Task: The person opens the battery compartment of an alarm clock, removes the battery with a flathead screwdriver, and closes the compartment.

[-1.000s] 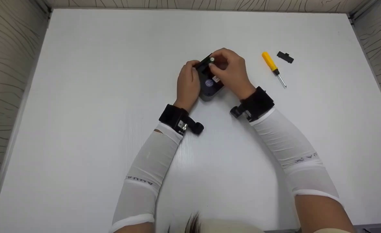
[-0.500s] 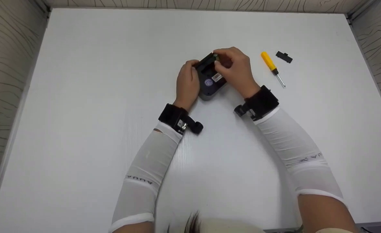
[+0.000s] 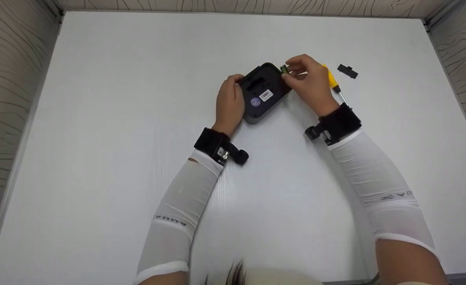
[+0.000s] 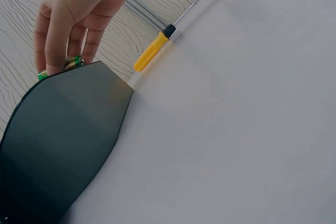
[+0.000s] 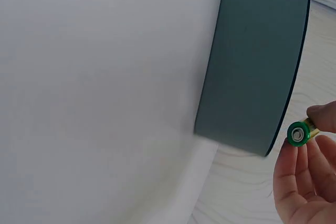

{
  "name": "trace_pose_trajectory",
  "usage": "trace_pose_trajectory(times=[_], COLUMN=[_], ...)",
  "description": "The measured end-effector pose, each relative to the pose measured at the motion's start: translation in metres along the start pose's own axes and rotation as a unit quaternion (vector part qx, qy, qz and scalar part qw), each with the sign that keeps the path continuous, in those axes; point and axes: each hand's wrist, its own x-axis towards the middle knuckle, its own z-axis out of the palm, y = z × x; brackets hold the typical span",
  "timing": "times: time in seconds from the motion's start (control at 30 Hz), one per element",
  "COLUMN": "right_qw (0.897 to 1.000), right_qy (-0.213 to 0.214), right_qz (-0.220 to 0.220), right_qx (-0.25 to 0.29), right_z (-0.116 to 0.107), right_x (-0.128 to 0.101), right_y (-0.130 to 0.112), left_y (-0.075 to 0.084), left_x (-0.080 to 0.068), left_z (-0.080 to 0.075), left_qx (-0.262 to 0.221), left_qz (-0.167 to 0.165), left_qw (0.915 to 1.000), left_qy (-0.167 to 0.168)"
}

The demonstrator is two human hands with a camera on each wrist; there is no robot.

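Note:
In the head view my left hand [image 3: 230, 101] grips the left end of a dark, rounded box-shaped device [image 3: 271, 77], tilted with its underside up. An uncovered battery compartment [image 3: 256, 84], a white barcode label [image 3: 266, 95] and a round purple sticker [image 3: 255, 102] show on it. My right hand [image 3: 312, 85] pinches a green and gold battery [image 5: 299, 133] between thumb and fingers, just off the device's upper right edge. The left wrist view shows the device's grey side [image 4: 68, 129] with the right hand [image 4: 79, 14] above it. The compartment's depth is in shadow.
A yellow-handled screwdriver [image 3: 333, 81] lies to the right, partly behind the right hand and wrist band. Beyond it rests a small black battery cover [image 3: 347, 71]. The white table [image 3: 118, 138] is bordered by wood-patterned panels [image 3: 15, 79].
My right hand has moved right, carrying the battery away from over the compartment and past the device's edge. The left hand and the device have stayed nearly still.

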Motion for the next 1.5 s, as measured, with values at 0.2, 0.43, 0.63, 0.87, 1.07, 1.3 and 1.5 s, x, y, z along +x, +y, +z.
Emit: trace_pose_trajectory(times=[0.2,0.43,0.63,0.87,1.07,1.3,1.5], right_qw=[0.999,0.997,0.994,0.988,0.982,0.977,0.967], right_qy=[0.011,0.025,0.025,0.022,0.038,0.049,0.058], right_qz=[0.003,0.027,0.057,0.095,0.119,0.151,0.195], right_qx=[-0.044,-0.067,-0.086,-0.117,-0.141,-0.143,-0.150], right_z=[-0.020,-0.044,-0.063,-0.084,-0.102,-0.115,-0.125], right_x=[0.003,0.003,0.004,0.003,0.003,0.005,0.007], right_y=[0.019,0.038,0.050,0.073,0.091,0.103,0.112], left_y=[-0.001,-0.004,-0.006,-0.006,-0.006,-0.006,-0.006], left_x=[0.001,0.001,0.001,0.001,0.000,0.000,0.000], left_z=[0.000,0.002,0.001,-0.001,-0.002,-0.002,-0.003], left_qx=[0.000,-0.006,-0.008,-0.005,-0.008,-0.010,-0.012], left_qz=[-0.003,-0.003,-0.001,0.003,-0.001,0.002,0.004], left_qw=[1.0000,1.0000,0.9999,1.0000,1.0000,0.9999,0.9999], left_qy=[-0.002,0.003,0.008,0.006,0.004,0.006,0.005])
